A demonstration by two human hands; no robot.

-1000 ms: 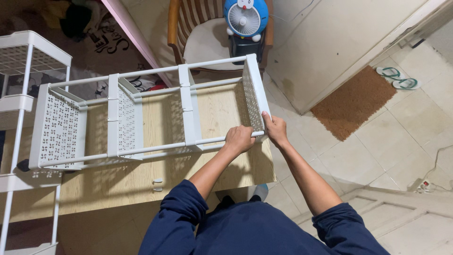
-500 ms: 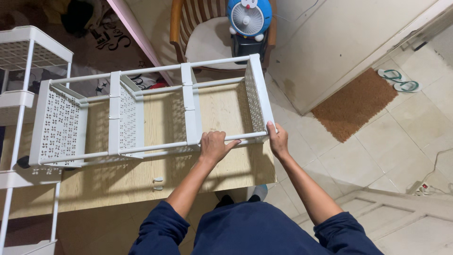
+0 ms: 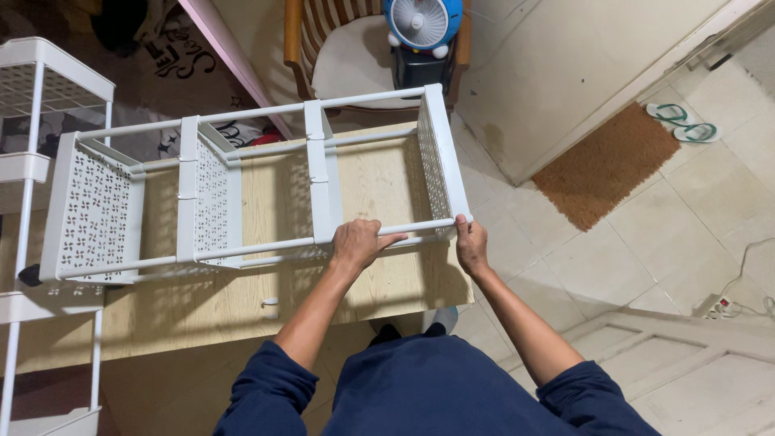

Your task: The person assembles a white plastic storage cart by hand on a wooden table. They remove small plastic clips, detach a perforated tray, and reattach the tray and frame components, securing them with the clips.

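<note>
While the pale wooden table (image 3: 242, 299) bears its far side, I hold the white perforated plastic shelf rack (image 3: 242, 194) lying on its side, by its near tube. My left hand (image 3: 359, 245) wraps that tube; my right hand (image 3: 471, 245) pinches its corner end. It looks light, stiff yet wobbly at the joints, so tubes beside shelf walls seem the safest holds.

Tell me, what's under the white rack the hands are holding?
Under the white rack lies a light wooden table; its top shows between the shelves. The left hand and right hand grip the near rail. The perforated shelves hide parts of the tabletop.
</note>
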